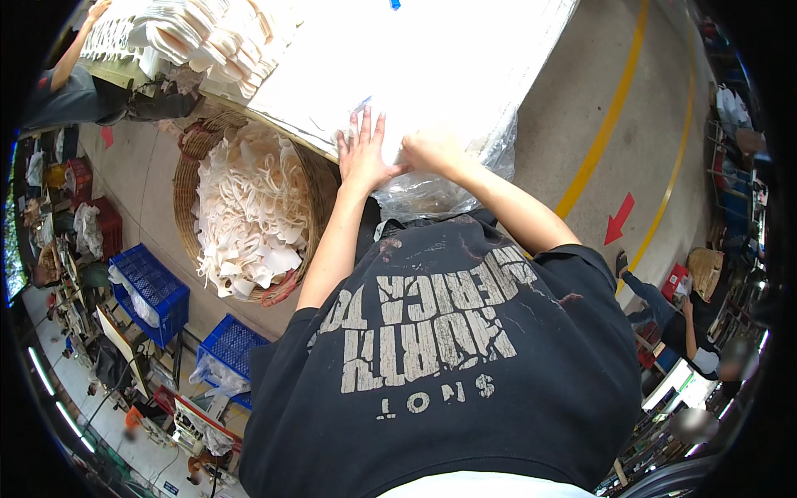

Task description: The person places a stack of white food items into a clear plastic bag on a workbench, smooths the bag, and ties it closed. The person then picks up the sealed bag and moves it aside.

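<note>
My left hand (363, 159) lies with its fingers spread on the white sheet material (349, 66) at the near edge of the table. My right hand (433, 154) is just right of it, its fingers curled into a closed grip. Whatever that hand grips, if anything, is hidden by the fingers and the glare. Below both hands, a crumpled clear plastic bag (423, 196) hangs at the table's edge in front of my body.
Left of me stands a wicker basket (184, 195) heaped with off-white scraps (249, 199). Stacks of cut off-white pieces (207, 37) lie on the table's far left, near another person's arm (70, 54). Blue crates (149, 290) stand lower left. Yellow floor lines (610, 116) run along the right.
</note>
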`<act>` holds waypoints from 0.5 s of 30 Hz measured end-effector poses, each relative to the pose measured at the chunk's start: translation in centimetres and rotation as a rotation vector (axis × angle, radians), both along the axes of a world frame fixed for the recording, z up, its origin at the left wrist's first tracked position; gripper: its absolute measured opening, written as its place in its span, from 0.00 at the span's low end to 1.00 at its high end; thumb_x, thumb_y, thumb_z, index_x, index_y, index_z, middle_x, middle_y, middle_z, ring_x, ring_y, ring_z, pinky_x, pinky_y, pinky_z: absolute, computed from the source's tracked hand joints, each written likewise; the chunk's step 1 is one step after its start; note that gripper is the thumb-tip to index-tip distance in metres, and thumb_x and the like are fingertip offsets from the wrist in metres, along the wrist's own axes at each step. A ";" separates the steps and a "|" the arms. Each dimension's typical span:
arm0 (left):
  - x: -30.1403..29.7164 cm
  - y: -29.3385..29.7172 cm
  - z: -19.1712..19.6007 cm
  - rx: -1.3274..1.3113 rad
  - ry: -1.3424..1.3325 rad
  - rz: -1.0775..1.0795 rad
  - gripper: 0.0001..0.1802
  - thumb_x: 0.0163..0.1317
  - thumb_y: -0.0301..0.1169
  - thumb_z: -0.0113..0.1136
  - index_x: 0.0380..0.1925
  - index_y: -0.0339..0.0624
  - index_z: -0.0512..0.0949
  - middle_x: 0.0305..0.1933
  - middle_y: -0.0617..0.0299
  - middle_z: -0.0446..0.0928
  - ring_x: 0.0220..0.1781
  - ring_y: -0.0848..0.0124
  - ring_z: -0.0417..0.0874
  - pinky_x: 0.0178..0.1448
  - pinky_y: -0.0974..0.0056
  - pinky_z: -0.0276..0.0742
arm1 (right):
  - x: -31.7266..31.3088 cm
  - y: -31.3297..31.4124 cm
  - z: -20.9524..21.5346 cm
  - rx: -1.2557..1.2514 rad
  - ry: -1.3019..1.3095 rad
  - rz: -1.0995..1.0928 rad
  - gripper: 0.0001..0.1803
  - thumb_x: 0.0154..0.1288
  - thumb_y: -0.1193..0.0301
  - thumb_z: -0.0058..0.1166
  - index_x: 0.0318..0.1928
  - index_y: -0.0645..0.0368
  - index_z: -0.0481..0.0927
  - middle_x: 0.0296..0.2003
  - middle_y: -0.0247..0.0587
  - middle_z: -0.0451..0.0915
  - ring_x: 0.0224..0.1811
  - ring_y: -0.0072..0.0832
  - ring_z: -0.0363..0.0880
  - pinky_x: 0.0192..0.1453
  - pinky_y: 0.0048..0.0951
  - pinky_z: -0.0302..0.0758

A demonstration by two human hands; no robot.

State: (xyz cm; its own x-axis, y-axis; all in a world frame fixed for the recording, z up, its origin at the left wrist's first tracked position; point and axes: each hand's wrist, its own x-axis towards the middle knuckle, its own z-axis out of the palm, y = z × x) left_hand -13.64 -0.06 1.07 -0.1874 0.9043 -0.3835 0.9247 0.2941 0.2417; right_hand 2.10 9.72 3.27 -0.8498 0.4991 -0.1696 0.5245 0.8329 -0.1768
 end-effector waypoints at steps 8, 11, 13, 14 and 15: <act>0.0 -0.1 -0.4 0.046 -0.005 -0.012 0.78 0.42 0.76 0.72 0.85 0.54 0.43 0.90 0.55 0.30 0.90 0.54 0.27 0.85 0.32 0.28 | 1.6 4.3 -2.1 -0.048 0.193 -0.179 0.10 0.63 0.69 0.60 0.38 0.61 0.89 0.29 0.54 0.87 0.32 0.45 0.89 0.39 0.46 0.85; 0.0 0.1 -0.8 0.031 0.039 -0.025 0.78 0.42 0.76 0.72 0.85 0.54 0.43 0.90 0.55 0.30 0.90 0.54 0.27 0.85 0.31 0.29 | -0.1 0.7 0.8 -0.065 -0.058 0.027 0.11 0.57 0.67 0.63 0.36 0.60 0.90 0.29 0.53 0.87 0.30 0.46 0.88 0.41 0.48 0.85; -0.1 0.0 -0.9 0.027 0.039 -0.023 0.78 0.42 0.76 0.72 0.85 0.53 0.42 0.90 0.54 0.30 0.90 0.54 0.27 0.85 0.31 0.29 | 1.2 0.1 -2.1 -0.054 0.135 0.035 0.10 0.55 0.67 0.63 0.31 0.61 0.89 0.27 0.53 0.86 0.29 0.47 0.88 0.40 0.48 0.85; 0.0 0.0 -0.8 0.030 0.020 -0.018 0.78 0.42 0.76 0.72 0.85 0.53 0.42 0.90 0.54 0.30 0.90 0.54 0.27 0.85 0.31 0.29 | 1.4 0.3 -2.1 -0.076 0.220 -0.016 0.10 0.55 0.67 0.63 0.29 0.61 0.89 0.27 0.53 0.86 0.29 0.47 0.88 0.40 0.48 0.85; -0.1 0.0 -0.6 0.033 0.002 -0.013 0.78 0.42 0.75 0.72 0.85 0.53 0.42 0.90 0.54 0.31 0.90 0.54 0.27 0.85 0.31 0.28 | 1.5 1.0 -2.1 -0.049 0.221 -0.091 0.09 0.55 0.67 0.63 0.29 0.60 0.89 0.26 0.53 0.86 0.29 0.47 0.88 0.39 0.48 0.85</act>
